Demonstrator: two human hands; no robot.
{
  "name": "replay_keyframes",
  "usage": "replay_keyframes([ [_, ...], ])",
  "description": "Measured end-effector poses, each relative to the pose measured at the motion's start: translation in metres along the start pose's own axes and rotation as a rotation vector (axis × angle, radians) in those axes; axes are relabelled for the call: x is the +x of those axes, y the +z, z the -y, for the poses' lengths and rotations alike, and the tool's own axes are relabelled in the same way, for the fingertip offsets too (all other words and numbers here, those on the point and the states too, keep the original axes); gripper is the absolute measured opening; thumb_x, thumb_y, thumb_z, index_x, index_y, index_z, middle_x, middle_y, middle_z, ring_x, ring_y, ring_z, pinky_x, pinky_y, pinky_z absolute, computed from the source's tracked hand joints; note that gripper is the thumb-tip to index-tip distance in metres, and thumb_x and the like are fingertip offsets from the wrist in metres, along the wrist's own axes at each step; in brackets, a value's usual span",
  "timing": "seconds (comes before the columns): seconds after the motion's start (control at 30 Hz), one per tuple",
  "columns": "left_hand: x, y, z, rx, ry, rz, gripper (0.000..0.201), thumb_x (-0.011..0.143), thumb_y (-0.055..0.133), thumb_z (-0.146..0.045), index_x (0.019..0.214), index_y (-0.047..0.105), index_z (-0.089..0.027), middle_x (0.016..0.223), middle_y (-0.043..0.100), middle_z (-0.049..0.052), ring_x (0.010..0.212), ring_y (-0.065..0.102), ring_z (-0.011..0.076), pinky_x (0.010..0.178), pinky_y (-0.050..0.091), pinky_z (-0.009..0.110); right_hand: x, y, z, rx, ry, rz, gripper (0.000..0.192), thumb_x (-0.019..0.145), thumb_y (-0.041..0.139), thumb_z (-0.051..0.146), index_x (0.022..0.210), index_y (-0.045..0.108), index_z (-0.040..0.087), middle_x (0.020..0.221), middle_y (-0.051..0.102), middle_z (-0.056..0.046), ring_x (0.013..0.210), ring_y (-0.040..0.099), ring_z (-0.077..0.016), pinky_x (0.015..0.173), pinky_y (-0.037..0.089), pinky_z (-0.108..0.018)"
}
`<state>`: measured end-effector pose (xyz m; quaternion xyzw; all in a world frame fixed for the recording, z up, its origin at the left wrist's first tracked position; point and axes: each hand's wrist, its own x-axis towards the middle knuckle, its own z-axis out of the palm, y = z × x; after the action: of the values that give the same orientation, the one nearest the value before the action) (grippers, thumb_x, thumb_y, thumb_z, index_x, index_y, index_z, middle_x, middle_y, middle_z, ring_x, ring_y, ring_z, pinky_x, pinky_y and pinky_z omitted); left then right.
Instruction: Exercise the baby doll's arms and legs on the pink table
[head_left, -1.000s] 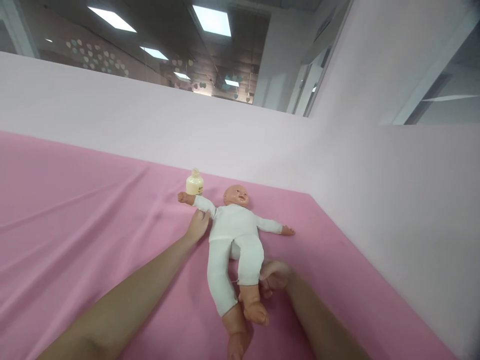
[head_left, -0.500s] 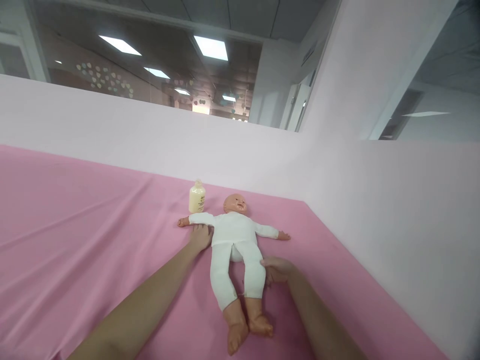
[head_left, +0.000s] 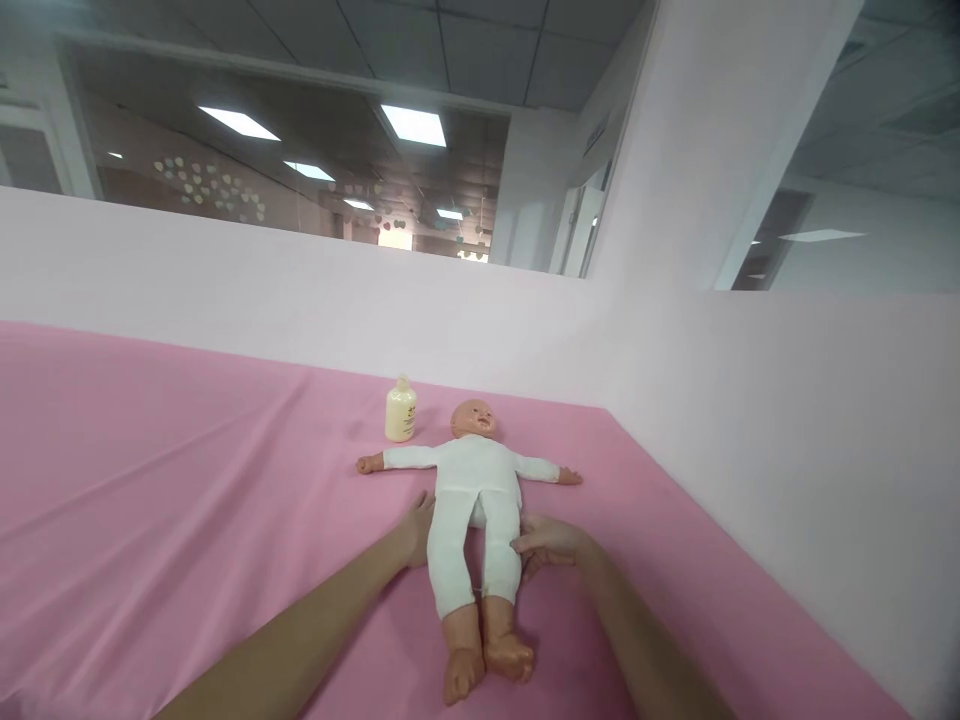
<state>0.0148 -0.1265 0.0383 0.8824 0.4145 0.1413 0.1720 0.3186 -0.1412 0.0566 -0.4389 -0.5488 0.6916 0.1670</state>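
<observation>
Left hand (head_left: pixel 415 530) laid flat and open against the near leg of a baby doll (head_left: pixel 471 500) in a white romper. Cream lotion bottle (head_left: pixel 400 410) stood beyond. Right hand (head_left: pixel 547 542) rested loosely curled against the doll's other leg, gripping nothing visible, on pink sheet (head_left: pixel 187 500).

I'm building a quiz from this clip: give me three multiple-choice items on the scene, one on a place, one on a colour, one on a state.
1. Where does the bottle stand?
A. beside the doll's head
B. by the doll's feet
C. in a hand

2. What colour is the sheet?
A. blue
B. pink
C. green

3. How does the doll lie?
A. face down
B. on its back, arms spread
C. seated upright

Answers: 1 A, it stands upright on the sheet just beside the head. 2 B, the fabric is plainly pink. 3 B, the face points up, with the left hand and right hand at its legs.
</observation>
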Motion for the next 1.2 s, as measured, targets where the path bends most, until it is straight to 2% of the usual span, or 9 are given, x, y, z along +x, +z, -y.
replay_keyframes([
  [0.1,-0.009,-0.009,-0.008,-0.202,0.089,-0.017,0.069,0.084,0.074,-0.06,0.144,0.07,-0.027,0.159,0.06,0.016,0.158,0.038,0.0443,0.132,0.016,0.066,-0.006,-0.005,-0.001,-0.024,0.042,-0.008,0.065,0.067,0.095,0.048,0.115,0.066,0.017,0.092,0.077,-0.009,0.077,0.077,-0.0208,0.073,0.064,-0.032],
  [0.2,-0.013,-0.023,-0.009,-0.379,0.163,0.015,0.084,0.071,0.086,-0.062,0.145,0.069,-0.026,0.154,0.063,0.016,0.153,0.047,0.0433,0.127,0.033,0.063,-0.01,-0.014,-0.004,0.006,0.024,-0.102,0.057,0.077,0.086,0.062,0.106,0.071,0.016,0.092,0.078,-0.014,0.074,0.076,-0.0227,0.075,0.065,-0.036],
  [0.37,-0.018,-0.043,0.0,-0.604,0.205,0.263,0.106,0.066,0.092,-0.048,0.16,0.053,-0.017,0.157,0.06,0.015,0.147,0.053,0.0449,0.11,0.052,0.052,0.002,-0.033,-0.013,0.276,-0.114,-0.439,0.042,0.098,0.066,0.05,0.119,0.07,0.014,0.111,0.078,-0.019,0.097,0.079,-0.0259,0.102,0.062,-0.041],
  [0.47,-0.02,-0.048,0.005,-0.755,0.186,0.491,0.084,0.074,0.086,-0.043,0.15,0.064,-0.018,0.144,0.071,0.009,0.139,0.063,0.0388,0.109,0.054,0.045,0.014,-0.044,-0.016,0.52,-0.21,-0.603,0.047,0.102,0.059,0.042,0.138,0.059,0.012,0.129,0.073,-0.021,0.117,0.076,-0.0258,0.117,0.053,-0.043],
  [0.57,-0.016,-0.047,0.007,-0.896,0.22,0.586,0.061,0.075,0.084,-0.047,0.129,0.078,-0.019,0.129,0.079,0.005,0.141,0.061,0.0382,0.117,0.046,0.046,0.023,-0.049,-0.014,0.663,-0.275,-0.616,0.05,0.104,0.053,0.042,0.14,0.056,0.006,0.142,0.066,-0.026,0.13,0.07,-0.025,0.12,0.051,-0.038],
  [0.8,-0.018,-0.028,-0.001,-1.231,0.193,0.686,0.073,0.067,0.084,-0.062,0.122,0.078,-0.015,0.129,0.076,0.01,0.154,0.046,0.0428,0.128,0.029,0.053,0.045,-0.046,0.003,0.665,-0.35,-0.64,0.033,0.099,0.056,0.037,0.117,0.066,0.01,0.133,0.069,-0.024,0.136,0.066,-0.025,0.111,0.054,-0.031],
  [0.9,-0.019,-0.017,-0.004,-1.316,0.166,0.742,0.083,0.06,0.087,-0.067,0.126,0.076,-0.017,0.128,0.076,0.01,0.152,0.049,0.0442,0.127,0.029,0.057,0.057,-0.048,0.009,0.617,-0.358,-0.666,0.026,0.097,0.057,0.035,0.11,0.065,0.014,0.126,0.072,-0.019,0.13,0.069,-0.0229,0.11,0.054,-0.029],
  [1.03,-0.014,-0.004,-0.009,-1.369,0.218,0.984,0.094,0.051,0.092,-0.064,0.132,0.074,-0.019,0.136,0.072,0.014,0.152,0.048,0.0459,0.124,0.033,0.064,0.072,-0.054,0.013,0.576,-0.359,-0.652,0.029,0.093,0.062,0.041,0.107,0.064,0.015,0.119,0.072,-0.018,0.129,0.069,-0.0253,0.108,0.055,-0.029],
  [1.2,-0.014,0.001,-0.024,-1.411,0.27,1.113,0.103,0.05,0.091,-0.072,0.137,0.072,-0.02,0.148,0.064,0.018,0.136,0.062,0.0466,0.109,0.05,0.064,0.085,-0.066,0.008,0.52,-0.482,-0.688,0.034,0.089,0.061,0.05,0.11,0.061,0.024,0.137,0.067,-0.013,0.138,0.062,-0.0239,0.116,0.053,-0.035],
])
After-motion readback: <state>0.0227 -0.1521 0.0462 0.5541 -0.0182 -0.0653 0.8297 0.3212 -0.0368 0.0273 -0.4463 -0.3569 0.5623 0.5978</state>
